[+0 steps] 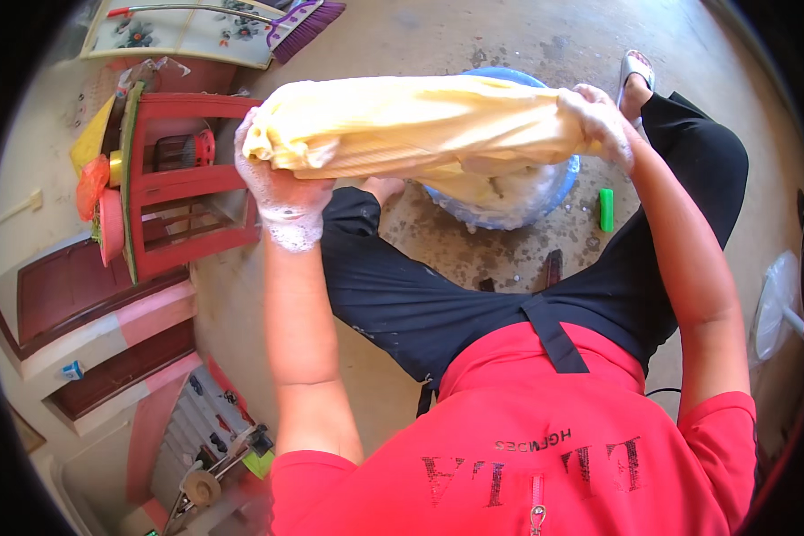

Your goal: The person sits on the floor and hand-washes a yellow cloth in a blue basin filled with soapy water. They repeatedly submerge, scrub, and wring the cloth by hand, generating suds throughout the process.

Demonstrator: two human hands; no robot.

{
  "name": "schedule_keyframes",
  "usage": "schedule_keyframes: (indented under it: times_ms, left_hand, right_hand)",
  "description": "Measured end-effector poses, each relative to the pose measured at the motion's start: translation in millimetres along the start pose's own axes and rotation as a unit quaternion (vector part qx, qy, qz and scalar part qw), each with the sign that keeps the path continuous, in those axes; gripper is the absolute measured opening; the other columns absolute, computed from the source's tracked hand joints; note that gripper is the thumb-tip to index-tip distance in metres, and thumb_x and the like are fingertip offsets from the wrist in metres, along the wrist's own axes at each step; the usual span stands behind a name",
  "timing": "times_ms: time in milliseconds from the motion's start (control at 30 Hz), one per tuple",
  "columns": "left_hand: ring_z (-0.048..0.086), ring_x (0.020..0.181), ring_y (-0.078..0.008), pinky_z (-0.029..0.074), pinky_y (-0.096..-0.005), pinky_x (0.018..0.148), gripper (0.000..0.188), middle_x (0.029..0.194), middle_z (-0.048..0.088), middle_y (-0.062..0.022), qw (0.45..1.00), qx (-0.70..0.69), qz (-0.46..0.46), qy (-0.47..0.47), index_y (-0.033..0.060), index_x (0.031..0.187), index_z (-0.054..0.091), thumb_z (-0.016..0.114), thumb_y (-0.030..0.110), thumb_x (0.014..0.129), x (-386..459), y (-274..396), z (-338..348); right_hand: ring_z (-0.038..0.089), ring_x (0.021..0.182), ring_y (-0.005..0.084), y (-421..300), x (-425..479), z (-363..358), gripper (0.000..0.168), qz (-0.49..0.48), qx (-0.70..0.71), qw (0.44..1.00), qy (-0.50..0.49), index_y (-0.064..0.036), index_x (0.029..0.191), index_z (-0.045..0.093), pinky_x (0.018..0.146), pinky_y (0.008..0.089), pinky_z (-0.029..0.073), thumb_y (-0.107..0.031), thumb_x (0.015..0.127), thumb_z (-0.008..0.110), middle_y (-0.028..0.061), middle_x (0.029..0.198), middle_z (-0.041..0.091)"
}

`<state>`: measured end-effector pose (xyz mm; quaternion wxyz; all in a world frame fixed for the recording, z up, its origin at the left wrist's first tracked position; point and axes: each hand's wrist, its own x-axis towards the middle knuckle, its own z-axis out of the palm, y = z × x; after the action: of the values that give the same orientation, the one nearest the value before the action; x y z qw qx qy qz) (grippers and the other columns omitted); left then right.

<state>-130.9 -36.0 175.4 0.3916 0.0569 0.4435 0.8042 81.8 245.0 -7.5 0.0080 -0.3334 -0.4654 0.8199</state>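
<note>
A wet yellow cloth (pixel 409 124) is stretched sideways in the air between both hands. My left hand (pixel 285 177), covered in white suds, grips its bunched end. At the other end my right hand (pixel 599 124), also sudsy, is closed on the fabric. Below the cloth a blue plastic basin (pixel 566 184) stands on the floor, partly hidden by it. White foam (pixel 522 191) and more yellow fabric show inside the basin; whether that fabric belongs to the same cloth I cannot tell. A bright green bar (pixel 606 210), probably soap, lies on the floor beside the basin.
A red wooden cabinet (pixel 194 184) with a pink basin (pixel 111 224) on top stands at the left. A purple broom (pixel 305 27) lies over a floral panel (pixel 167 30) at the upper left. My black-trousered legs spread around the blue basin. A clear plastic bag (pixel 776 301) is at the right edge.
</note>
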Motion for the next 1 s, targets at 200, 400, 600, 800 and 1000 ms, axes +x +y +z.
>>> schedule_keyframes:
  times_ms: [200,400,600,800,1000]
  left_hand:
    - [0.059,0.090,-0.0245,0.047,-0.0380,0.083,0.032,0.096,0.062,-0.0111,0.989,0.005,-0.118,-0.090,0.0040,0.099,0.059,0.046,0.027,0.081,11,-39,20]
    - [0.050,0.112,-0.0275,0.042,-0.0420,0.092,0.074,0.125,0.047,-0.0158,0.970,0.000,-0.219,-0.101,0.0014,0.127,0.040,0.040,0.061,0.083,5,-36,36]
    - [0.055,0.102,-0.0216,0.044,-0.0334,0.089,0.041,0.115,0.053,-0.0150,0.955,0.284,-0.078,-0.003,-0.0046,0.119,0.045,0.055,0.019,0.087,-6,-34,23]
    - [0.057,0.095,-0.0175,0.046,-0.0303,0.082,0.027,0.105,0.057,-0.0118,0.948,0.274,0.143,0.077,-0.0047,0.108,0.052,0.053,0.013,0.088,0,-41,31]
    - [0.055,0.088,-0.0120,0.045,-0.0254,0.078,0.021,0.095,0.059,-0.0071,0.883,0.335,0.308,0.109,-0.0020,0.102,0.056,0.053,0.014,0.089,6,-18,45]
  right_hand:
    - [0.049,0.106,0.0205,-18,-2,79,0.061,-0.341,-0.339,0.843,-0.240,-0.005,0.121,0.046,0.094,0.0328,0.037,-0.036,0.073,0.067,0.0130,0.114,0.052]
    - [0.056,0.085,0.0097,-79,-14,113,0.038,-0.188,-0.110,0.941,-0.258,-0.001,0.105,0.057,0.079,0.0240,0.045,-0.025,0.078,0.066,0.0038,0.097,0.061]
    - [0.055,0.099,0.0214,-85,5,71,0.050,-0.327,-0.028,0.934,-0.140,0.000,0.110,0.054,0.082,0.0346,0.045,-0.031,0.072,0.067,0.0126,0.105,0.058]
    - [0.053,0.100,0.0090,-65,24,34,0.045,-0.280,0.090,0.953,-0.078,-0.001,0.118,0.046,0.086,0.0233,0.042,-0.024,0.083,0.061,0.0038,0.109,0.055]
    - [0.040,0.119,0.0176,-83,-13,25,0.045,-0.404,-0.044,0.893,-0.195,-0.005,0.125,0.042,0.099,0.0297,0.032,-0.016,0.084,0.056,0.0076,0.130,0.041]
